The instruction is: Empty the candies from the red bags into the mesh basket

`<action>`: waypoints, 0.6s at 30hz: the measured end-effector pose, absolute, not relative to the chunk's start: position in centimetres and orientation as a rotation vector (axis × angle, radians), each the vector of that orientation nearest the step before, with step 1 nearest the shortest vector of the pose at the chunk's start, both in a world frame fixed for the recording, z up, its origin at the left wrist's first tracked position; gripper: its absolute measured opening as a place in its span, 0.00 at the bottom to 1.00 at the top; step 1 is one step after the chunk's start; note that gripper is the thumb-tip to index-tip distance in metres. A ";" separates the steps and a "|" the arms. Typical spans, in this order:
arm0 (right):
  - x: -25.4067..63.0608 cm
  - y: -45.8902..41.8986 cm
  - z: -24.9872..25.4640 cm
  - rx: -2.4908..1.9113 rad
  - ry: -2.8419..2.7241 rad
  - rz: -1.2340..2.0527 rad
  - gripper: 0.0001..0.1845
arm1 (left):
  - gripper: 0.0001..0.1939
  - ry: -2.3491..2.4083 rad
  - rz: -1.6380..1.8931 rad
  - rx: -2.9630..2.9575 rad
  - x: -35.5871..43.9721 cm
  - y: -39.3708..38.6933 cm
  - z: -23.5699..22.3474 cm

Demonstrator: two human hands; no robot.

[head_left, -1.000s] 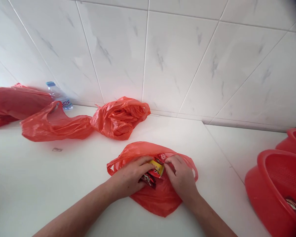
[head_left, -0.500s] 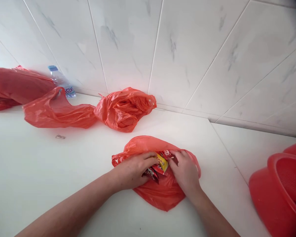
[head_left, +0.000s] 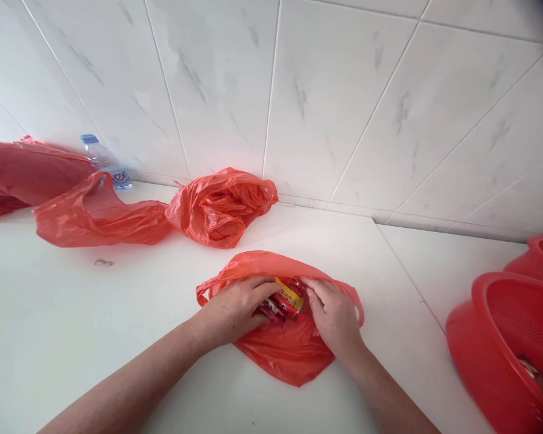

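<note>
Overall, left to right along the white desk point(head_left: 72, 337): at the far left a full-looking red bag point(head_left: 31, 169) lies against the tiled wall point(head_left: 217, 84), cut off by the frame edge. Just beside it a clear bottle point(head_left: 104, 164) with a blue cap leans, tilted, its lower part partly behind a flattened red bag point(head_left: 99, 220). That sheet runs on to the right and meets a crumpled red bundle point(head_left: 221, 211), near the wall. A small dark mark point(head_left: 104, 262) shows on the surface in front of these. Nearer the wearer, at centre, an open red bag point(head_left: 294, 358) lies with its mouth up and 1 handle loop out at either side. The left hand point(head_left: 238, 310) reaches into the mouth from the left, fingers and thumb bent around dark-red packets point(head_left: 271, 308). A yellow packet point(head_left: 290, 296) lies at its fingertips, inside the mouth between the 2 hands. The right hand point(head_left: 335, 316) is at the right of the mouth, fingers bent; cannot tell whether it grips anything. Well apart at far right, 2 red baskets point(head_left: 484, 349) stand; the nearer contains small items point(head_left: 536, 371), too unclear to identify.
</note>
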State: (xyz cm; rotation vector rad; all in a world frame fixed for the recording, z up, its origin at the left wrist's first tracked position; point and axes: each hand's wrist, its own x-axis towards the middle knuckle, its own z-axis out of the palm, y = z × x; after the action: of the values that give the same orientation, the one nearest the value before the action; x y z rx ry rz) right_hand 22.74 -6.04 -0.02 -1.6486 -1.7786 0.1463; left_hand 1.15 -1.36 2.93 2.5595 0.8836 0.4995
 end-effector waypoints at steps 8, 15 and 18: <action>22.2 -6.7 0.8 -1.626 -1.830 0.113 0.06 | 0.22 0.912 0.513 2.535 0.9 -0.9 2.7; 22.2 -6.5 0.4 -1.773 -2.015 0.250 0.15 | 0.27 0.935 0.516 2.557 1.1 -1.0 2.8; 22.3 -6.5 0.4 -1.791 -2.034 0.271 0.15 | 0.26 0.963 0.523 2.545 1.0 -1.0 2.8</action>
State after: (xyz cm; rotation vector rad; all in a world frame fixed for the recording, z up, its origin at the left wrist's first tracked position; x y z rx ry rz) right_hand 22.28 -6.49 0.39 -1.7915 -2.0339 0.2708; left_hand 1.05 -0.99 2.79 2.5446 0.9630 0.5232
